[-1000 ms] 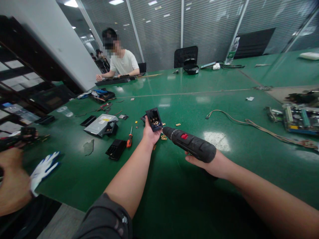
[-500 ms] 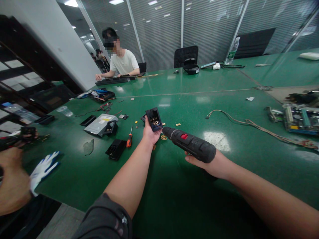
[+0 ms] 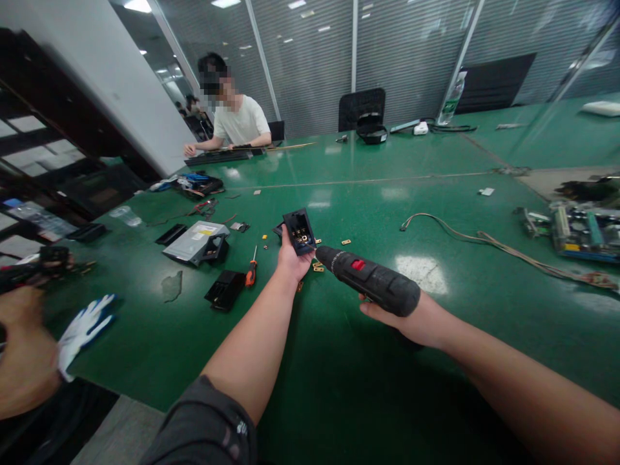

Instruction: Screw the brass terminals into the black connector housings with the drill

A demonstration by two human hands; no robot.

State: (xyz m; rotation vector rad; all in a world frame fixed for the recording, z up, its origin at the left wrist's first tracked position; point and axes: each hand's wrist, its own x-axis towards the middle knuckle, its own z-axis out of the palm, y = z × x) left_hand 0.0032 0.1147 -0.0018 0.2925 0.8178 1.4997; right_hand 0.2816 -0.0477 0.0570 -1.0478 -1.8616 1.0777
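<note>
My left hand [image 3: 290, 258] holds up a black plastic socket housing [image 3: 299, 231] with metal contacts in its face, gripping it at the lower edge. My right hand [image 3: 402, 321] is shut around a black cordless drill [image 3: 371, 279] with a red switch, and the fingers are hidden beneath its body. The drill's nose points left at the housing and stops just short of it. Small brass pieces [image 3: 317, 266] lie on the green table under the gap between my hands.
A screwdriver with an orange handle [image 3: 250, 274], a black casing [image 3: 225, 290] and a silver optical drive [image 3: 196, 242] lie to the left. A co-worker's hand [image 3: 24, 352] sits by a white glove [image 3: 84, 328]. A circuit board [image 3: 581, 231] and a cable [image 3: 484, 240] lie right.
My hands and what they hold stay nearly still. The whole view has shifted only very slightly.
</note>
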